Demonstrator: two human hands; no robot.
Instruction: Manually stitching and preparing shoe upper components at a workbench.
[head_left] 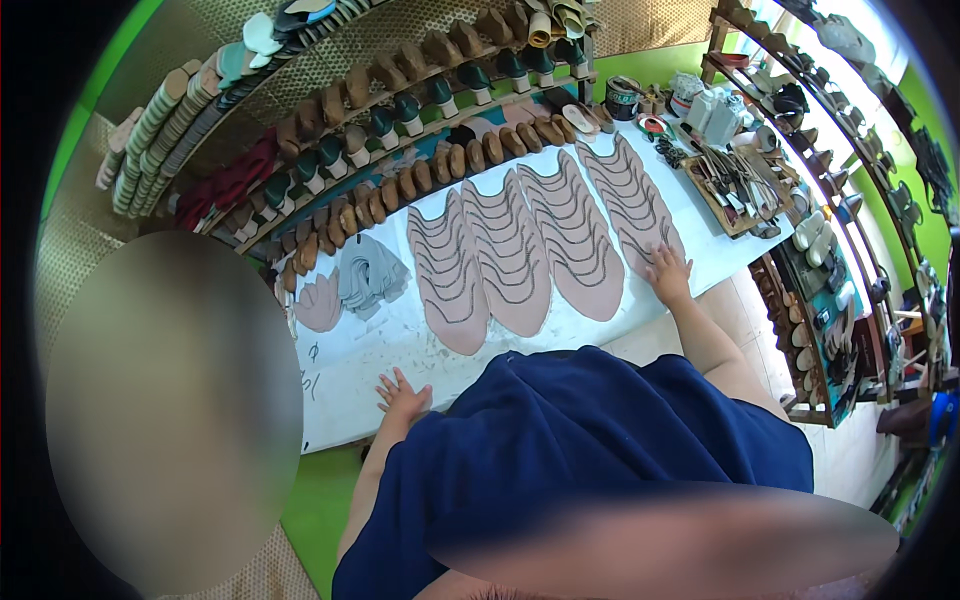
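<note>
My left hand (402, 396) lies flat with fingers spread on the white table top (350, 360), near its front edge. My right hand (668, 272) rests with fingers spread on the near end of the rightmost row of pink shoe-upper pieces (632, 195). Three more overlapping rows of the same pink pieces (510, 250) lie side by side across the middle of the table. A small pile of grey pieces (368, 275) and a single pink piece (320, 305) sit to the left. Neither hand holds anything.
Rows of wooden and dark-green shoe heels (400, 110) line shelves behind the table. A wooden tray with scissors and tools (735, 180) sits at the right end, beside tins and tape rolls (625, 98). A shelf rack with shoes (830, 250) stands on the right.
</note>
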